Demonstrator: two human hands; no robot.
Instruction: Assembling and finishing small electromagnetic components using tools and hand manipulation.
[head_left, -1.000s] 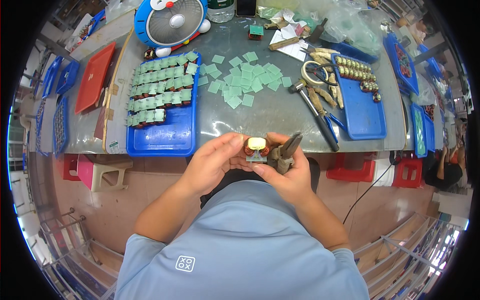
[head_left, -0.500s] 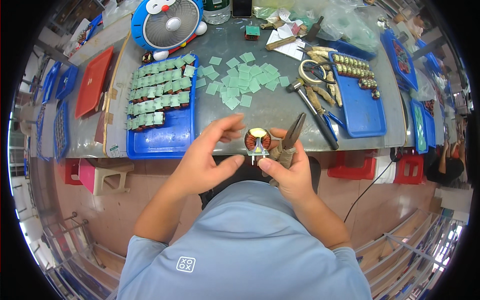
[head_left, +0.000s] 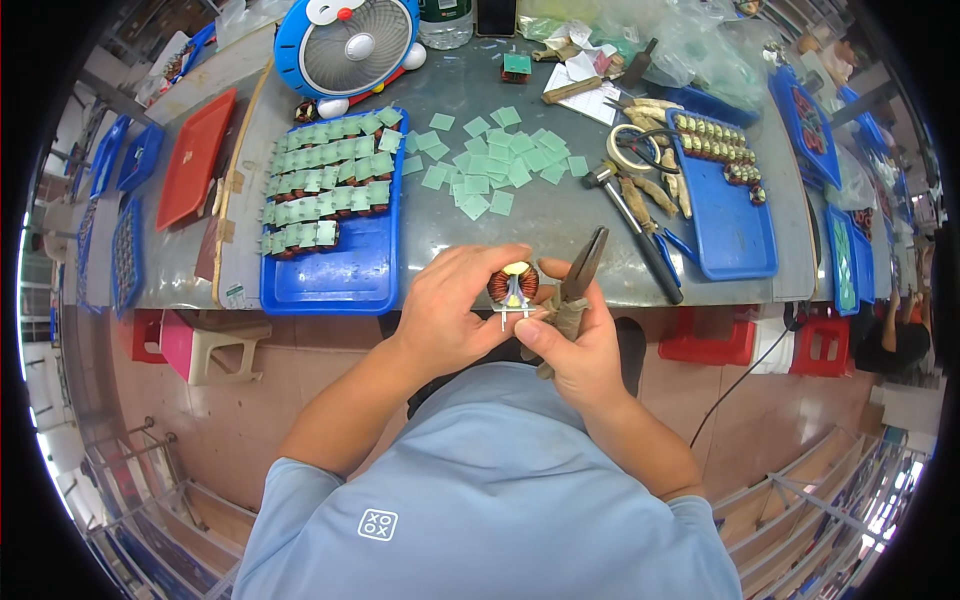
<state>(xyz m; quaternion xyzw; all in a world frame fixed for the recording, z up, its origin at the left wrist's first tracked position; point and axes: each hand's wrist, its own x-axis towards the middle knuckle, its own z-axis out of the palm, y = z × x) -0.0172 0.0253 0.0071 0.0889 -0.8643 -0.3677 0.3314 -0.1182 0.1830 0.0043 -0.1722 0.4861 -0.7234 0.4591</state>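
we're right over the near edge of the grey bench (head_left: 560, 215), and both hands meet just in front of it. the left hand (head_left: 455, 310) is curled closed around a small copper-wound coil (head_left: 512, 285), fingers wrapped over its far side and thumb underneath, so the coil sits up between the fingertips with its pale top showing and thin wire legs pointing down toward us. the right hand (head_left: 575, 350) is closed too, gripping a pair of pliers (head_left: 578, 275) whose dark jaws stick up and away beside the coil, just to its right; the right thumb presses in near the coil's legs. whether the pliers' tips are touching the coil we cannot tell from here.

behind the hands, a blue tray (head_left: 335, 265) holds rows of green square boards (head_left: 325, 190) with dark parts under them, filling its far half. loose green squares (head_left: 490, 165) are scattered on the bench to the right of it. further right lies a long dark-handled tool (head_left: 635, 225), a roll of tape (head_left: 632, 148), and another blue tray (head_left: 725, 215) with a row of wound coils along its far end. at the back stands a round blue and white desk fan (head_left: 345, 45), and a red tray (head_left: 195, 155) rests off to the left.
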